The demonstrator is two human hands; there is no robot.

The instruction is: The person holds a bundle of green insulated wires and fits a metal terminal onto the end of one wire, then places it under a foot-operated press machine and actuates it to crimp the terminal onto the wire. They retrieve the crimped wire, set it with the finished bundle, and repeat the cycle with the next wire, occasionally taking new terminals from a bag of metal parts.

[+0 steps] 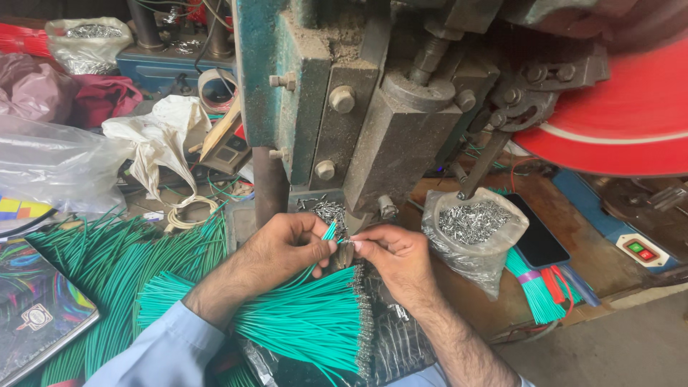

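Green wire (326,236), a single piece, sits pinched between the fingers of the left hand (287,247), its tip pointing up toward the base of the press (390,143). The right hand (394,258) meets it from the right, fingertips closed on something small and metallic at the wire's end; what exactly it is I cannot tell. Just near of the hands lies a fanned bundle of green wires (308,319) whose right ends carry metal tips, so a fair share looks already finished. To the left, a larger heap of green wires (107,272) shows no tips that I can make out and seems left to do. A clear bag of small metal pieces (473,226) stands to the right, still well filled, beside a dark phone (537,233). Judging by the heaps, the work looks partway through.
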